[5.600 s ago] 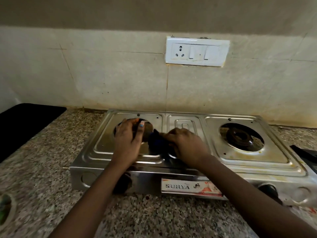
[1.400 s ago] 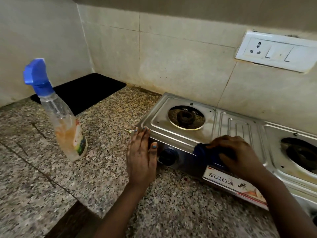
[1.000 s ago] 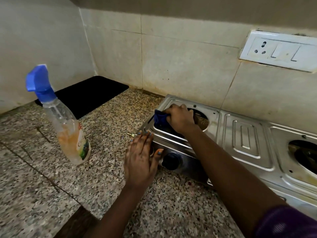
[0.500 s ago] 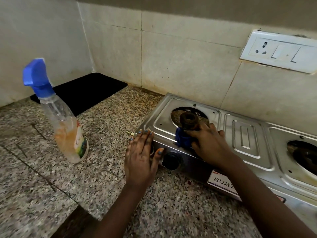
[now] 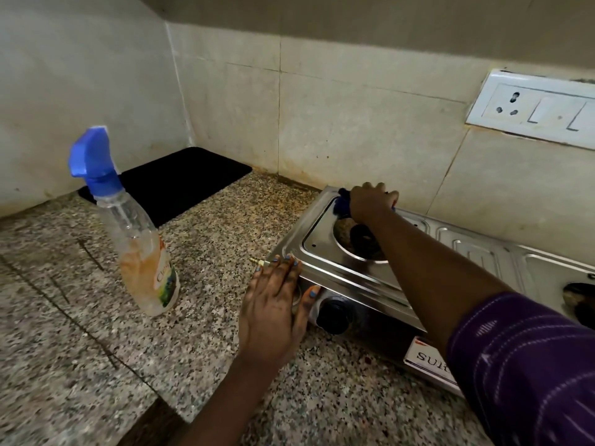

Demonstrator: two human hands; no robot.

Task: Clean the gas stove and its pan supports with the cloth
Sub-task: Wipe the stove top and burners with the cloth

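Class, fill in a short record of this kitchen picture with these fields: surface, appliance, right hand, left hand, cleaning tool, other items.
surface: speckled stone counter
appliance: steel gas stove against the tiled wall, pan supports absent
right hand: right hand presses the cloth on the stove's far left corner
left hand: left hand flat against the stove's near left corner
cleaning tool: blue cloth
other items: spray bottle upright on the counter; black mat in the corner; wall socket
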